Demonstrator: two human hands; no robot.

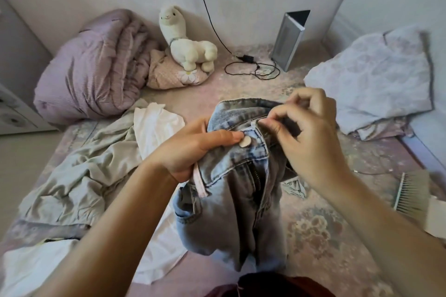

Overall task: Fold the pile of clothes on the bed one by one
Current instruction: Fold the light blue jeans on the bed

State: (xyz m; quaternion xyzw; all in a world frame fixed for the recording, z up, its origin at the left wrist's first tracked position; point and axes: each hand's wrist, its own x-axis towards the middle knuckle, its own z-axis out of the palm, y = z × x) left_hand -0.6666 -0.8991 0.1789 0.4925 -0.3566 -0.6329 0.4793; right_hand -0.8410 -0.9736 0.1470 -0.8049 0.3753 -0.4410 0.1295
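- The left hand (193, 144) grips the jeans (231, 200) at the waistband, its thumb pressed flat beside the pale button (245, 141).
- The right hand (311, 137) pinches the waistband's other side, its fingers (272, 119) curled tight.
- The jeans are light-blue denim with the zipper open; they hang crumpled at mid-frame, above the bed (313, 236).
- Left of them lies a pile of clothes (79, 171), greyish-green and white.
- At the right edge sits a brush (410, 193); floral sheet shows between.
- Farther back: a rolled lilac duvet (91, 67), a plush alpaca (188, 43), a black cable (253, 67) and a pillow (374, 75).
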